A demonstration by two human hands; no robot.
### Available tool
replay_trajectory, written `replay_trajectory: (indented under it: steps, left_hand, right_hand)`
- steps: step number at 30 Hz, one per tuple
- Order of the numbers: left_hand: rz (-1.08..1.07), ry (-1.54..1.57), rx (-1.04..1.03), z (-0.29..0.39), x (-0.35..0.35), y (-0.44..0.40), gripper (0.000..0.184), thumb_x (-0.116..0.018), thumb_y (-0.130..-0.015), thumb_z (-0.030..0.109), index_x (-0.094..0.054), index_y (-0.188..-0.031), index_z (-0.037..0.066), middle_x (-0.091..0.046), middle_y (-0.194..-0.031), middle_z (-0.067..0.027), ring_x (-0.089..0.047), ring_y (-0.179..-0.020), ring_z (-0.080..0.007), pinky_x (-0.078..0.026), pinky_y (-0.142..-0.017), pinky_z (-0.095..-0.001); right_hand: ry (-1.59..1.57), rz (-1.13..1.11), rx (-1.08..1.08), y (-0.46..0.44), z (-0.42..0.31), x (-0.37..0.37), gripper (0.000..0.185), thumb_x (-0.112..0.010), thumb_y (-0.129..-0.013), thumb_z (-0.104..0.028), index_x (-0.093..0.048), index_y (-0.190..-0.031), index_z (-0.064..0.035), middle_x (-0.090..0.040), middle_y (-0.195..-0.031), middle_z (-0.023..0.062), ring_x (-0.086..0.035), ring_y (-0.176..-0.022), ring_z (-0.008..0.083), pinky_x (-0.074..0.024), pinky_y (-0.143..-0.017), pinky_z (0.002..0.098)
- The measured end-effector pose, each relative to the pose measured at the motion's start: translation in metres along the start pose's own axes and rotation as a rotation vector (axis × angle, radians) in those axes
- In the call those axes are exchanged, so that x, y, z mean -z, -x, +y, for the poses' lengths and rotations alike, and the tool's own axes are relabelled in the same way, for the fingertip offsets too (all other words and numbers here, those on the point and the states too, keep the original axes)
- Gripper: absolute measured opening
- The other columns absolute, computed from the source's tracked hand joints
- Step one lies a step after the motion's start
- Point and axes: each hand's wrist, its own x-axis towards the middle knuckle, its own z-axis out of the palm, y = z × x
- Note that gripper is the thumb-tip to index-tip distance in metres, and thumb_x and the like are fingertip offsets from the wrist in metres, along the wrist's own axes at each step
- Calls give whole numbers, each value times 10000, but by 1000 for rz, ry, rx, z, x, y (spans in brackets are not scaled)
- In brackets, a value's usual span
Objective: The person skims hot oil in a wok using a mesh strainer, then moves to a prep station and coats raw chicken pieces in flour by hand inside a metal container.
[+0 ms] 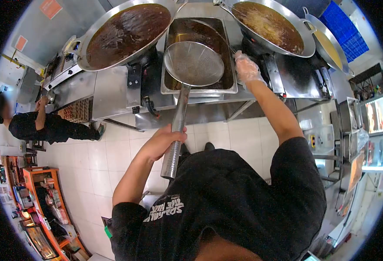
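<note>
Stainless-steel skimmer with a round, fine-mesh head (193,64) and a thick tubular handle (180,111) lies ahead of the person's torso, its head over the tray beyond the left-hand grip. Largest around it is the long steel counter (111,89), and on it, ahead and to either side of that grip, stand two wide silver woks of brown liquid, the left wok (122,62) dark and the right wok (308,41) foamy. Between them, straight beyond the grip, sits a deep rectangular steel tray (219,91) with dark liquid inside; whether the mesh head touches its rim, I cannot tell. The bare left hand (167,140) is wrapped around the middle of the handle, thumb across the top, with the butt end sticking out toward the torso. The right hand (248,70), in a clear plastic glove, is beside the tray's right edge, its fingers curled near a thin metal rod (218,32) — whether they are clamped on it, I cannot tell. The skimmer looks stiff and rather front-heavy, its rim sturdy but its mesh easier to dent, and an oily handle could turn slippery — best held by the textured tube, closer to the head for steadier balance.
</note>
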Motion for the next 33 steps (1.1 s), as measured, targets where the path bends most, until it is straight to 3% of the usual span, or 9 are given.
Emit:
replay_trajectory:
  steps: [9,13,16,19,25,28,30,32,33]
  left_hand:
    - [36,10,-2,2,-1,-13,302,-660,-793,162,-537,-1032,24,-554,-809,-20,-537,-721,-96,-432,-662,-226]
    - [20,-2,-52,-1,4,-22,291,-662,-794,164,-543,-1022,28,-554,-809,-16,-535,-732,-95,-433,-664,-229]
    - [18,-8,-26,-3,3,-24,288,-664,-793,167,-545,-1017,30,-556,-816,-19,-533,-739,-96,-433,-664,-232]
    - [41,-43,-55,4,2,-27,279,-643,-803,206,-549,-1006,40,-541,-825,-15,-502,-746,-97,-395,-652,-233]
    - [-10,-63,-80,-2,4,-45,249,-627,-816,246,-546,-947,51,-516,-806,5,-459,-724,-84,-370,-633,-237]
    - [3,-100,-128,-2,2,-60,247,-634,-822,263,-547,-933,60,-524,-802,11,-469,-741,-88,-376,-674,-249]
    - [23,-127,-113,-11,-1,-80,295,-656,-818,253,-552,-1018,63,-550,-867,2,-500,-807,-90,-391,-743,-241]
    - [-3,-126,-141,-17,-7,-96,291,-655,-825,272,-551,-1005,69,-541,-860,8,-488,-793,-93,-389,-722,-245]
    - [-17,-125,-162,-19,-10,-106,289,-654,-828,282,-550,-998,73,-536,-856,11,-482,-786,-94,-387,-712,-247]
  right_hand:
    - [-28,-11,8,-11,9,-8,348,-386,-909,-83,-408,-1249,-11,-603,-1071,230,-608,-984,370,-500,-821,444]
    - [-5,57,13,4,2,-2,346,-408,-887,-88,-447,-1224,-26,-617,-1033,219,-619,-959,362,-504,-809,442]
    - [36,-30,1,0,8,-1,344,-417,-869,-76,-468,-1205,-28,-625,-1023,211,-630,-934,358,-515,-786,442]
    - [14,126,45,12,-1,-1,352,-421,-857,-68,-467,-1204,-28,-631,-1009,212,-639,-910,354,-524,-760,446]
    - [84,26,56,9,10,-20,308,-483,-842,-42,-515,-1148,-23,-635,-984,227,-643,-900,359,-533,-750,439]
    - [-33,-38,24,16,-3,-11,320,-497,-841,-80,-547,-1152,-22,-645,-934,219,-646,-849,371,-528,-759,440]
    - [-87,172,366,30,-2,-11,288,-505,-848,-108,-580,-1112,-20,-644,-830,171,-639,-695,312,-533,-659,400]
    - [-540,-39,254,40,-10,1,270,-511,-857,-126,-602,-1086,-18,-609,-724,112,-588,-557,240,-496,-542,347]
    - [-938,-364,-43,42,-16,23,265,-513,-862,-131,-608,-1080,-17,-575,-669,77,-541,-495,198,-456,-475,313]
